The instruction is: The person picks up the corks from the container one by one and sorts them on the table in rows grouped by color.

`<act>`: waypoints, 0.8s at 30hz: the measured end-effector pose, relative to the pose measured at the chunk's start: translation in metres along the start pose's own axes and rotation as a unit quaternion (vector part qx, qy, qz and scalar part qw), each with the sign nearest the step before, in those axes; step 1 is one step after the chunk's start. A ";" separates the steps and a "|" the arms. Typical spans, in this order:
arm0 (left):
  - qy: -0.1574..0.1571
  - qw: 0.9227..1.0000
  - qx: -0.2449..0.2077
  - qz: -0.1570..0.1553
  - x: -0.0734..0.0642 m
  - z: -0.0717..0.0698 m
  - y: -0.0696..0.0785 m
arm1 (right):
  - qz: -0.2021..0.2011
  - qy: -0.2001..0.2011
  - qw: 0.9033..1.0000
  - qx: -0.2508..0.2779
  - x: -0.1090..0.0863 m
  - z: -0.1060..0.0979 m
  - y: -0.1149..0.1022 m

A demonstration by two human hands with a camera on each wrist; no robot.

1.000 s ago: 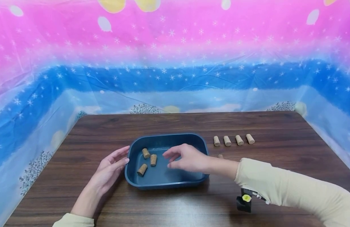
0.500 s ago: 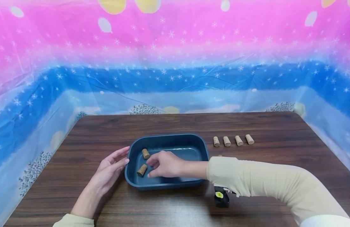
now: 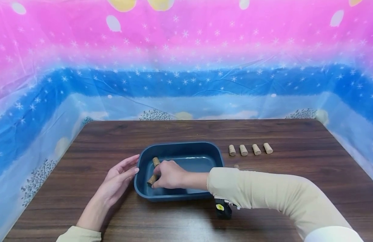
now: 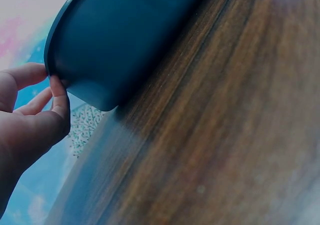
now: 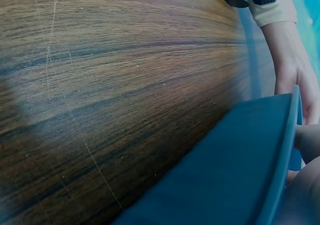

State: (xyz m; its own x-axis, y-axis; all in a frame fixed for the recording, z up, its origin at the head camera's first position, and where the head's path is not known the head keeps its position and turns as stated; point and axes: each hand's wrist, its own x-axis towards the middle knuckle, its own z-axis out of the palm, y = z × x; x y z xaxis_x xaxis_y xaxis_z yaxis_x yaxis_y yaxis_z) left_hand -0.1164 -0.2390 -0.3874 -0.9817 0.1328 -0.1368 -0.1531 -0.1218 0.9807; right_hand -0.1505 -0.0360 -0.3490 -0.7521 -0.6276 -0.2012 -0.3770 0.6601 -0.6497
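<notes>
My left hand (image 3: 121, 181) touches the left end of a dark blue plastic bin (image 3: 178, 196), its fingertips and thumb against the outer wall. In the left wrist view, fingers of the left hand (image 4: 37, 115) meet the bin's rim. Reaching inside, my right hand (image 3: 171, 174) has its thumb and curled fingers about a tapered cork stopper (image 3: 151, 180) near the bin's left end. Just above the fingertips lies another cork (image 3: 156, 161). The right hand covers part of the bin floor, and its fingertips are hidden in the right wrist view.
Several corks (image 3: 243, 150) stand in a row on the dark wooden table (image 3: 128, 134), right of the bin. Another cork (image 3: 236, 166) is mostly hidden behind the right sleeve (image 3: 253, 181). A patterned pink and blue cloth (image 3: 186, 84) surrounds the table.
My right hand has moved left and down inside the bin, and its fingers have closed in by the front-left cork. The third cork in the bin is now hidden. My left hand stays put.
</notes>
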 end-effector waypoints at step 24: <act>0.004 1.000 -0.004 -0.005 -0.001 0.001 0.001 | 0.040 0.023 0.998 -0.037 0.019 0.014 -0.008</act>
State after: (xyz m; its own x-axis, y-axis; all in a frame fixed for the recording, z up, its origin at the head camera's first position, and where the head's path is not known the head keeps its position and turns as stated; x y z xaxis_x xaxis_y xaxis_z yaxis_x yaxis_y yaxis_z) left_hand -0.1156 -0.2383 -0.3862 -0.9810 0.1254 -0.1477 -0.1637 -0.1287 0.9781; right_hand -0.1543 -0.0591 -0.3582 -0.8047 -0.5535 -0.2149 -0.3530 0.7371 -0.5763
